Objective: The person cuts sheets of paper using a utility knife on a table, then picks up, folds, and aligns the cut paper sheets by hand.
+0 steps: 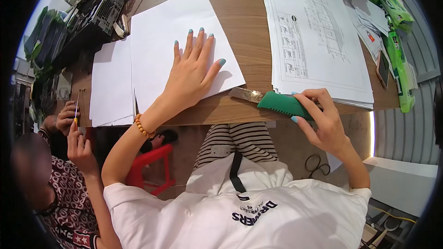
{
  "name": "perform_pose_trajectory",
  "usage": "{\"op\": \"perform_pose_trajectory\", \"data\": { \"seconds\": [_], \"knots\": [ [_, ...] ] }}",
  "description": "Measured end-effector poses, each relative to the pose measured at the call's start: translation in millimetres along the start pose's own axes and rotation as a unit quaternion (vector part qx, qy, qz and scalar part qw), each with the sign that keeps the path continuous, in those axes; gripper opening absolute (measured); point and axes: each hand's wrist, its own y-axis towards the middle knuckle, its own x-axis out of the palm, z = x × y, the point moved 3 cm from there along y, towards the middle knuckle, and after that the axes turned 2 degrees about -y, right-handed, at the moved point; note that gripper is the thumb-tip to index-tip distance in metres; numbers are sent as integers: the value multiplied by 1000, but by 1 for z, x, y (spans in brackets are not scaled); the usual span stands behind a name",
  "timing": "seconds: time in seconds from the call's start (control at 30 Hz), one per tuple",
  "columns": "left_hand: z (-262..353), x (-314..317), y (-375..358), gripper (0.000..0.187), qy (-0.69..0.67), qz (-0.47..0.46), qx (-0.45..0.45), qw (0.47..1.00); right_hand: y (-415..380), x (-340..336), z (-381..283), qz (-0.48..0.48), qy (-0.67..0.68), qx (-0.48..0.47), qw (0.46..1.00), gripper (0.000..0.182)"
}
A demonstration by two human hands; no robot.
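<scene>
My left hand (pixel 193 71) lies flat, fingers spread, on a blank sheet (pixel 159 32) near the table (pixel 244 14) edge. My right hand (pixel 323 120) grips a green knife (pixel 272 101), its handle end hidden. Drawings (pixel 318 37) lie further right, cut off at the top.

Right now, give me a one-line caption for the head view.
Left hand flat on white paper, right hand gripping green utility knife at the desk edge.

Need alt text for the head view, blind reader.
A left hand presses flat on a white sheet on a wooden table, while the right hand holds a green utility knife at the table edge beside printed drawings.
</scene>
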Motion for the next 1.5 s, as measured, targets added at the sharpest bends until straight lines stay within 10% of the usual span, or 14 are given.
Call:
{"op": "perform_pose_trajectory", "data": {
  "seconds": [1.5],
  "knots": [
    [16,-10,-18,66,16,-69,52,996,-19,12,-26,30,-45,52,997,47]
  ]
}}
